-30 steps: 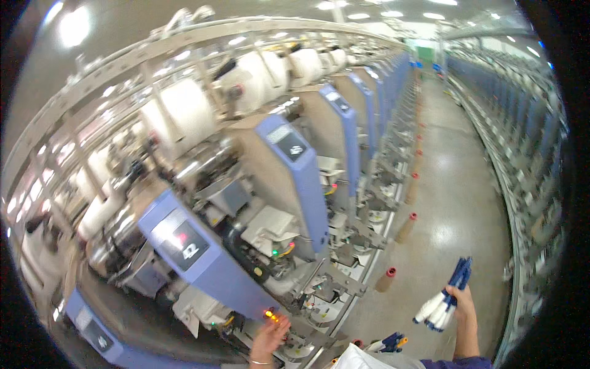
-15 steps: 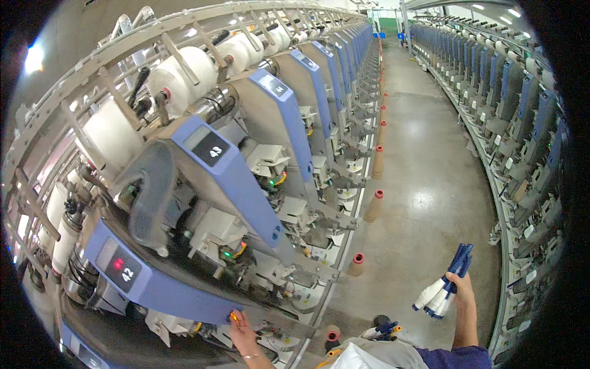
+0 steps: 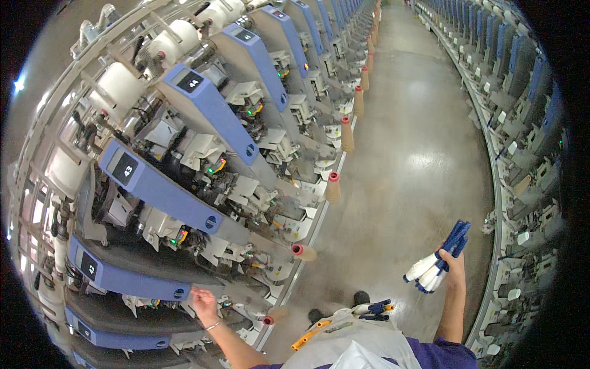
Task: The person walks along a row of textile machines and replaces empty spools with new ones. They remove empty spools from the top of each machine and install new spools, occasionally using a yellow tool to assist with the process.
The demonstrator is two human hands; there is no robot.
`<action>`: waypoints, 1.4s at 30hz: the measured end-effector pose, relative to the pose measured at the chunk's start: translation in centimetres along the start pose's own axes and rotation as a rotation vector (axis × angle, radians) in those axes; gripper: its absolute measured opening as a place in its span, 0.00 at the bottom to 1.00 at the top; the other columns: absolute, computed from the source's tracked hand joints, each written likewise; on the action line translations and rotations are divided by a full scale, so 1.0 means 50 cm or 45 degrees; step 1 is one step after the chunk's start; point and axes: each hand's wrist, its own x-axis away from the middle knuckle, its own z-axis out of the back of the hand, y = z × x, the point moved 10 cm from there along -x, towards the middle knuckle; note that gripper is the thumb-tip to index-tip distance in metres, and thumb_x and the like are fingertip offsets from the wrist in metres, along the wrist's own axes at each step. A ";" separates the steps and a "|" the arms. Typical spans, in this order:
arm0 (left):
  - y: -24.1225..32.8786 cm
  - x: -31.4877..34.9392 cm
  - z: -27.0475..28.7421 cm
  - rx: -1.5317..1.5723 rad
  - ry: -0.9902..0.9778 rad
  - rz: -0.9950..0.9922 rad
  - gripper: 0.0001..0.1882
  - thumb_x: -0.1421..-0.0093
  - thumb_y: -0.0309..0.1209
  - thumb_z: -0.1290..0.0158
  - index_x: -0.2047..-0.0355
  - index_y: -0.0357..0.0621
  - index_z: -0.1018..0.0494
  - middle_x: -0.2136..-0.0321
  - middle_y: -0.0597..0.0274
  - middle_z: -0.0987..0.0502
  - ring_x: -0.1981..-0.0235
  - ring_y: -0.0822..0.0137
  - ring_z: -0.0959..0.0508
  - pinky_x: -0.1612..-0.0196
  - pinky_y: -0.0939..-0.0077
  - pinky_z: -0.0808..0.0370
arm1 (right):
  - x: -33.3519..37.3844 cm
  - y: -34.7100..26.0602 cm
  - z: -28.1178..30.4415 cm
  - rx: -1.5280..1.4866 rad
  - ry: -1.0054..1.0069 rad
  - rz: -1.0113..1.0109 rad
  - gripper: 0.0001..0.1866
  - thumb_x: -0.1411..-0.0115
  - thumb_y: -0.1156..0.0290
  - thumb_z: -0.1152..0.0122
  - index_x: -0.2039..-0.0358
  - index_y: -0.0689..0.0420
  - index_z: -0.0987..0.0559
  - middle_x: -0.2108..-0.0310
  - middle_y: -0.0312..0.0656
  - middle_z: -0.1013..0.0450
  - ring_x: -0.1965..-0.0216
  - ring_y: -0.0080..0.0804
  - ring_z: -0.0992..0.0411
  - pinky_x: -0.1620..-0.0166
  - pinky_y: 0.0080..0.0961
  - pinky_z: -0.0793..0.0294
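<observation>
My right hand [image 3: 453, 263] grips a bundle of several slim yarn bobbins, with dark blue tube ends [image 3: 456, 237] pointing up and white yarn [image 3: 424, 267] wound on their lower parts. It holds them out over the aisle. My left hand [image 3: 204, 302] is beside the lower end of a long blue machine panel [image 3: 135, 284], just right of its round dark knob [image 3: 179, 294]. Its fingers are loosely bent, with nothing seen in them. More blue and orange tubes [image 3: 305, 340] stick out of the pale apron [image 3: 344, 332] at my waist.
A row of winding units with blue panels [image 3: 212, 114] and white yarn packages [image 3: 117, 85] lines the left side. Brown cones with red tips [image 3: 332, 186] stand along its base rail. Another machine row [image 3: 522, 154] borders the aisle floor [image 3: 405, 160] on the right.
My left hand has come off the lit knob, whose orange light no longer shows. The red display on that panel has gone dark. The view has tilted down and shifted; my right hand keeps the bobbins.
</observation>
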 end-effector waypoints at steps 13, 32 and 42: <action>-0.256 -0.021 -0.113 -0.113 0.171 0.156 0.02 0.37 0.24 0.52 0.66 0.41 0.29 0.79 0.70 0.28 0.77 0.74 0.29 0.62 0.74 0.28 | -0.032 0.095 0.078 -0.149 0.153 -0.066 0.26 0.48 0.65 0.31 0.52 0.58 0.30 0.63 0.40 0.27 0.60 0.30 0.28 0.54 0.26 0.29; -1.058 -0.380 -0.344 -0.104 0.147 0.332 0.07 0.33 0.30 0.54 0.63 0.41 0.29 0.75 0.68 0.24 0.74 0.68 0.25 0.63 0.69 0.26 | -0.787 -0.113 0.130 -0.048 0.192 -0.094 0.19 0.40 0.64 0.38 0.53 0.59 0.30 0.64 0.37 0.30 0.62 0.28 0.30 0.57 0.29 0.29; -1.152 -0.620 -0.675 -0.623 -0.053 -0.139 0.09 0.32 0.33 0.53 0.62 0.41 0.26 0.75 0.66 0.24 0.75 0.70 0.23 0.63 0.72 0.22 | -1.242 -0.312 -0.166 -0.079 -0.194 0.255 0.19 0.43 0.66 0.36 0.54 0.60 0.29 0.65 0.36 0.31 0.63 0.26 0.32 0.57 0.25 0.33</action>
